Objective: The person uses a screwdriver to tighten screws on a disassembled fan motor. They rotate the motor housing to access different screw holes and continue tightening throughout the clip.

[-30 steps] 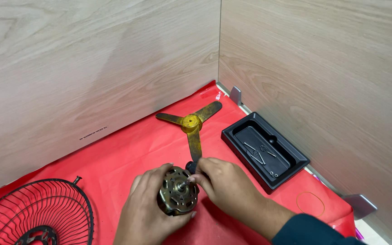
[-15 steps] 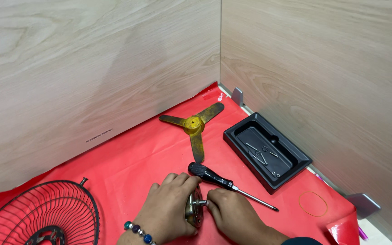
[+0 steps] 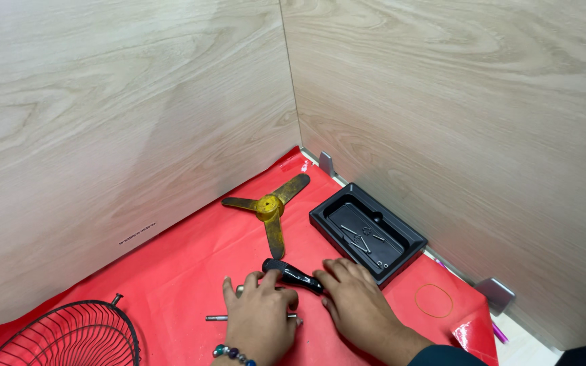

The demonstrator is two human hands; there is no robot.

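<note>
My left hand [image 3: 260,318], with a beaded bracelet at the wrist, lies palm down over a metal motor part. Only the part's thin shaft [image 3: 216,317] sticks out from under the hand. The fingertips of that hand touch the black handle of a screwdriver [image 3: 291,274] lying on the red mat [image 3: 184,271]. My right hand [image 3: 357,305] rests flat beside it, fingers apart, with its fingertips against the handle's end. The screwdriver's blade is hidden under that hand.
A yellow three-blade fan propeller [image 3: 270,207] lies behind the hands. A black tray [image 3: 339,207] with several screws sits at the right by the wooden wall. A black wire fan guard [image 3: 69,335] is at the lower left. An orange rubber band [image 3: 433,300] lies near the mat's right edge.
The motor, held up between both hands a second ago, has come down onto the mat under my left hand. Both hands now reach the screwdriver handle.
</note>
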